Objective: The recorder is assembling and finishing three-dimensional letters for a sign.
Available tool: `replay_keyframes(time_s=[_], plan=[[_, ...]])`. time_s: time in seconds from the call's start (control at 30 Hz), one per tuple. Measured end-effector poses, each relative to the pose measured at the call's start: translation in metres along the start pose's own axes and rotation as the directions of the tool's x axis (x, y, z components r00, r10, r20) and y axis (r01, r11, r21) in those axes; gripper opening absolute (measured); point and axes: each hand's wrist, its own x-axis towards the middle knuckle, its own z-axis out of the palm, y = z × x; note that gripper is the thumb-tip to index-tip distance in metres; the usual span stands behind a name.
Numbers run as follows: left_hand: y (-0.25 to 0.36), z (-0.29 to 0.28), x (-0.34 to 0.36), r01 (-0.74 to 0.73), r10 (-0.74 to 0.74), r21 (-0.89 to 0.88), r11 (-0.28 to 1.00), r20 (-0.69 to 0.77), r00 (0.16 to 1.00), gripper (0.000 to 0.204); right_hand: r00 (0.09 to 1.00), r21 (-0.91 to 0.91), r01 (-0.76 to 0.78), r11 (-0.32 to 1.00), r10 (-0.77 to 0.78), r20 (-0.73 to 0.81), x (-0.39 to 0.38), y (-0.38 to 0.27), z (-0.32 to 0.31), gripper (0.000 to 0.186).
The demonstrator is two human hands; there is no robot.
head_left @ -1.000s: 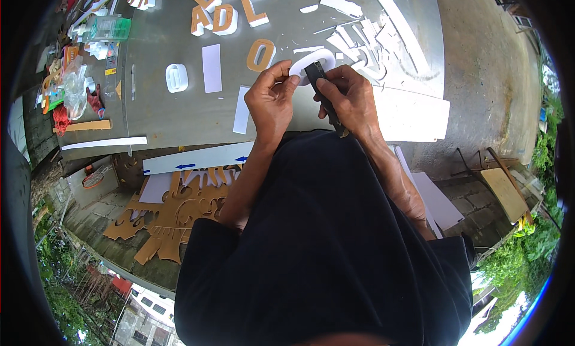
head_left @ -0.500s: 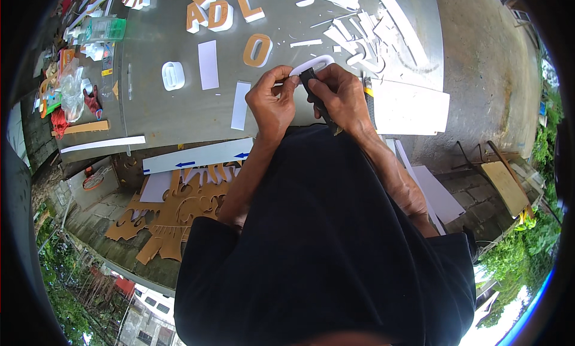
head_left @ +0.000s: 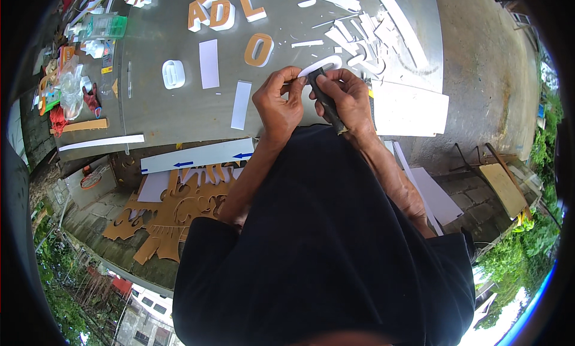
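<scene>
My left hand (head_left: 279,103) pinches a white oval ring (head_left: 320,63) at its left end, fingers curled. My right hand (head_left: 351,100) is closed on a long dark bar-shaped tool (head_left: 332,115), held slanting with its upper end against the ring, just right of my left fingers. Both hands are above the front edge of the grey table (head_left: 156,109). Just beyond them lies a tan-topped oval piece (head_left: 265,49); a white oval piece (head_left: 173,74) sits to the left. Part of a yellow item (head_left: 371,93) shows behind my right hand.
Tan-topped cut-out letters (head_left: 222,13), white strips (head_left: 209,63) and white offcuts (head_left: 353,38) lie on the table. A green-liquid container (head_left: 108,26) and clutter fill the left side. A white sheet (head_left: 410,115) is at right; cut brown boards (head_left: 159,226) lie below the table edge.
The white ring is tilted flatter than one second ago. Since half a second ago my left hand, my right hand and the tool have shifted slightly to the right, still holding the ring.
</scene>
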Motion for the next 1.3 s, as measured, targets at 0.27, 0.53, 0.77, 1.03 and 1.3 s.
replay_keyframes(time_s=[0.27,0.53,0.77,1.03,1.3], plan=[[0.005,0.003,0.001,0.048,-0.05,-0.071,0.996,-0.019,0.999,0.014,0.998,0.041,-0.063,0.997,0.064,-0.021,0.002,-0.004,-0.001,0.015],[0.002,-0.005,-0.001,0.04,-0.04,-0.029,0.999,0.02,0.999,0.015,0.998,-0.199,0.049,0.979,-0.043,0.035,0.003,0.001,-0.007,0.015],[0.011,-0.003,0.001,-0.137,0.133,0.093,0.986,0.054,0.99,0.014,0.946,-0.601,0.186,0.778,-0.307,-0.105,-0.001,-0.004,0.008,0.018],[-0.001,-0.006,0.001,0.019,-0.019,0.0,1.0,0.016,1.0,0.015,0.998,-0.485,-0.021,0.874,-0.008,-0.059,0.0,-0.006,-0.003,0.031],[-0.001,-0.011,0.002,0.038,-0.038,0.0,0.999,0.064,0.997,0.015,0.98,-0.327,-0.169,0.93,0.194,0.046,-0.001,-0.007,-0.009,0.034]])
